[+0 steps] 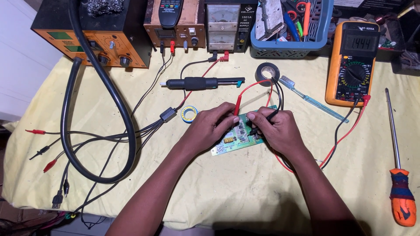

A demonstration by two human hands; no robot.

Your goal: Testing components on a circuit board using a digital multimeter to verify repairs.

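Yellow cloth (245,192) spread over a workbench, crowded with repair gear. Left hand (210,126) pinched around a red probe (237,106), tip pressed down onto a green circuit board (234,139) lying flat beneath both hands. Right hand (278,129) closed on a black probe (262,123), tip also on the board, just beside the left fingertips. Red and black leads looping away behind the right hand to an orange multimeter (352,63) standing well off to that hand's outer side, display lit. Beyond the right hand, a roll of black tape (267,72) and a clear-handled brush (313,98). Far to the right hand's outer side, a long screwdriver (396,166) with an orange grip. Just beside the left hand, a small blue and yellow tape roll (189,114); beyond it, a black soldering handle (201,83). Farther out past the left hand, a thick black hose (116,105) curving in a wide loop, with thin clip leads (48,148) scattered near it. At the back, an orange station box (94,41), a power supply (223,26) and a blue basket (291,43) of tools.
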